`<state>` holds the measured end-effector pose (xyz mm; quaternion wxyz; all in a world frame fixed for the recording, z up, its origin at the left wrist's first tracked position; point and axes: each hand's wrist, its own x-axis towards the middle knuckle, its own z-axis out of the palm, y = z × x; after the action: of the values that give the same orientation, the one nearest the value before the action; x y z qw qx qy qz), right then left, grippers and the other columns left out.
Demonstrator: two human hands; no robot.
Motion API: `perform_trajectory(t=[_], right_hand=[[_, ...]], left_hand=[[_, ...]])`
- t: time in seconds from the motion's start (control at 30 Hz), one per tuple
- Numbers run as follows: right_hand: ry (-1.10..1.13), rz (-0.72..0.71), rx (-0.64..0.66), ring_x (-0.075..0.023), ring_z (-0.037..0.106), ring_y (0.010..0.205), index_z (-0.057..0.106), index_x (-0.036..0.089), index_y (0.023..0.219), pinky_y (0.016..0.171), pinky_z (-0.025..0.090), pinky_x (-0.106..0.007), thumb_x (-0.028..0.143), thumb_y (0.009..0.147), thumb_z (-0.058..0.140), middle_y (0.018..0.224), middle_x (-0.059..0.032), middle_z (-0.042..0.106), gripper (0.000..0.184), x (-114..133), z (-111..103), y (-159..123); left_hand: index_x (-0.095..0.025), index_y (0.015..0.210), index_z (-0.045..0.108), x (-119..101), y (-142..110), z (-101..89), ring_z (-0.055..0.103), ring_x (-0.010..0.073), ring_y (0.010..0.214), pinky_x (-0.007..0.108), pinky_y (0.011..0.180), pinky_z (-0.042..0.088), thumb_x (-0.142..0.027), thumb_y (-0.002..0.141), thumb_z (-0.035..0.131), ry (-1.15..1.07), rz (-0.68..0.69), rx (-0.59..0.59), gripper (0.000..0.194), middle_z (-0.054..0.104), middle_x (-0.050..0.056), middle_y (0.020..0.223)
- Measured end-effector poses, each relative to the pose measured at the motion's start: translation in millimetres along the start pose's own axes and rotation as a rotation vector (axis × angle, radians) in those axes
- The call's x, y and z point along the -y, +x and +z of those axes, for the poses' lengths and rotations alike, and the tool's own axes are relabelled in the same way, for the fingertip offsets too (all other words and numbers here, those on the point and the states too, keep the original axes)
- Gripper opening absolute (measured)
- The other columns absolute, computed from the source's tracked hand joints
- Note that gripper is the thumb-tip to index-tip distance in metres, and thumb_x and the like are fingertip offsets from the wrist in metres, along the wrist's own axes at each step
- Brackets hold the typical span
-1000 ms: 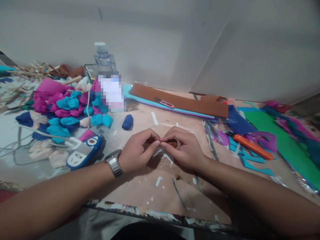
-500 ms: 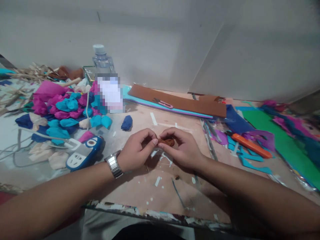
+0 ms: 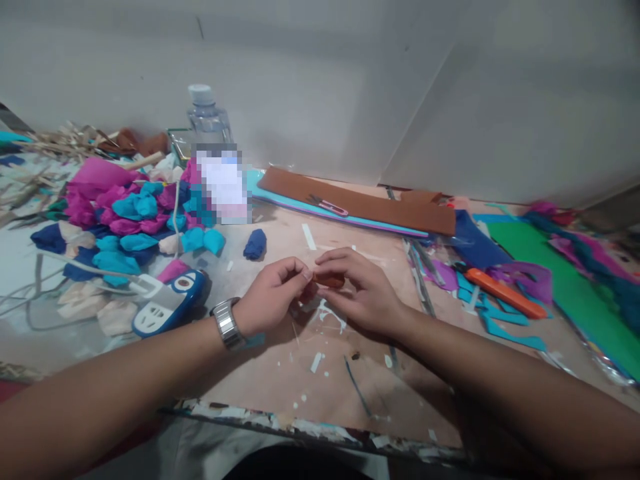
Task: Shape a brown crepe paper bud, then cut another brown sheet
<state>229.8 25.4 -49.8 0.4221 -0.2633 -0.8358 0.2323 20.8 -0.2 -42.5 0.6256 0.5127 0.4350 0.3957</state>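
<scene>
Over the tabletop (image 3: 250, 393), your left fingers (image 3: 296, 283) pinch a brown piece (image 3: 330, 279); right fingers (image 3: 343, 258) cradle it. Likely hand-shaping; next wants light pressure.

Between the fingers (image 3: 301, 275), a small brown bundle of soft material (image 3: 330, 281) is held above the pale tabletop (image 3: 280, 393). Just beyond them to the left, a small dark-blue crumpled bundle (image 3: 255, 245) is set down. Farther left, a rounded blue-and-white plastic power strip (image 3: 163, 317) is placed, with a heap of pink, blue and cream crumpled bundles (image 3: 135, 207) beyond it. Farther back, left of the fingers, a clear plastic bottle (image 3: 210, 125) is stood upright. Straight beyond the fingers, a long flat brown sheet (image 3: 385, 201) is laid over a light-blue sheet (image 3: 277, 195), with pink-handled metal snips (image 3: 331, 207) laid on top. To their right, an orange plastic-handled cutter (image 3: 507, 293) is placed over flat turquoise scraps (image 3: 515, 335), left of a flat green sheet (image 3: 575, 293).
</scene>
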Motion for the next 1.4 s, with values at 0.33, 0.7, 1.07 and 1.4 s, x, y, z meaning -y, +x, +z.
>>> perform_trajectory(t=[0.33, 0.7, 1.07, 1.4], right_hand=[[-0.058, -0.022, 0.062, -0.0215, 0.073, 0.106, 0.071, 0.027, 0.121, 0.095, 0.060, -0.039, 0.018, 0.094, 0.073, 0.113, -0.0069, 0.077, 0.029, 3.9, -0.8, -1.4], [-0.191, -0.137, 0.067, -0.0202, 0.074, 0.102, 0.067, 0.026, 0.124, 0.092, 0.061, -0.036, 0.013, 0.094, 0.066, 0.110, -0.0064, 0.079, 0.033, 4.9, -0.8, -3.3], [-0.110, -0.137, 0.084, -0.0205, 0.072, 0.093, 0.069, 0.025, 0.117, 0.085, 0.060, -0.036, 0.017, 0.093, 0.068, 0.100, -0.0068, 0.077, 0.025, 8.9, -1.1, 0.3], [0.119, 0.156, -0.014, -0.0196, 0.076, 0.093, 0.070, 0.023, 0.120, 0.084, 0.060, -0.031, 0.025, 0.088, 0.079, 0.108, -0.0072, 0.079, 0.033, 4.3, 4.3, -10.1]], left_hand=[[-0.018, 0.076, 0.054, -0.2, -0.8, 1.1, 0.062, 0.0117, 0.056, 0.021, 0.056, 0.048, -0.039, 0.097, 0.058, -0.074, -0.140, 0.075, 0.030, 0.066, 0.002, 0.065], [-0.018, 0.072, 0.052, -2.3, -3.3, 3.8, 0.063, 0.0124, 0.054, 0.020, 0.050, 0.045, -0.035, 0.095, 0.057, -0.299, -0.292, 0.149, 0.029, 0.051, -0.002, 0.059], [-0.017, 0.076, 0.055, -9.1, -4.0, 4.6, 0.056, 0.0106, 0.050, 0.019, 0.048, 0.042, -0.025, 0.086, 0.057, -0.353, -0.426, 0.182, 0.013, 0.037, -0.007, 0.057], [-0.018, 0.079, 0.050, -8.4, -4.6, 3.9, 0.056, 0.0109, 0.047, 0.018, 0.044, 0.036, -0.028, 0.087, 0.056, -0.340, -0.513, 0.240, 0.014, 0.035, -0.008, 0.057]])
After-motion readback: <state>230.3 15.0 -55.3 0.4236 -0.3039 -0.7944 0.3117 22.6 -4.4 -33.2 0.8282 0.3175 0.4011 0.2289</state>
